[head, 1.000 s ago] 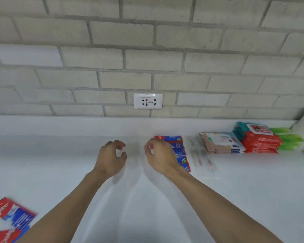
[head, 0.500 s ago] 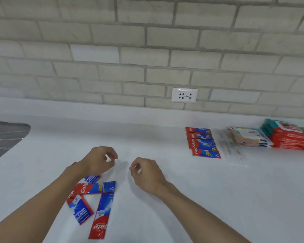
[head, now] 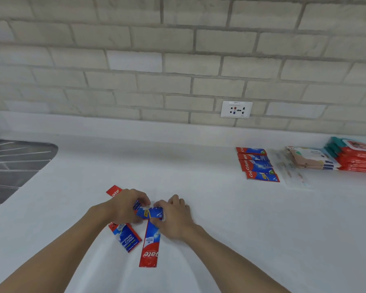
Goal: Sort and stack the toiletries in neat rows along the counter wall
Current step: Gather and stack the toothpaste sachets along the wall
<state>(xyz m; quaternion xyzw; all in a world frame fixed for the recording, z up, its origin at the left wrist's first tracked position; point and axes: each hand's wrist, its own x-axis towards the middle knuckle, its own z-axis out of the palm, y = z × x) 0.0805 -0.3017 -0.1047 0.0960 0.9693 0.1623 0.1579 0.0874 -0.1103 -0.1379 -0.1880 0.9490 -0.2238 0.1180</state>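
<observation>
Several loose red-and-blue toothpaste sachets lie in a heap on the white counter (head: 220, 218) in front of me. My left hand (head: 126, 205) and my right hand (head: 173, 218) both pinch one sachet (head: 149, 213) that lies crosswise between them. Another sachet (head: 150, 246) points toward me below it, one (head: 127, 237) lies tilted at the left, and a red end (head: 114, 191) sticks out behind my left hand. A neat row of toothpaste sachets (head: 257, 166) lies by the wall at the right.
Right of the sachet row lie clear packets (head: 290, 174), a stack of beige wipe packs (head: 311, 158) and a stack of red and teal packs (head: 355, 155). A metal sink drainer (head: 11, 166) is at the left. A wall socket (head: 236, 109) sits above the counter.
The view swung left from the sorted row to the loose heap. Both hands came down from hovering empty and now pinch a sachet at the top of the heap.
</observation>
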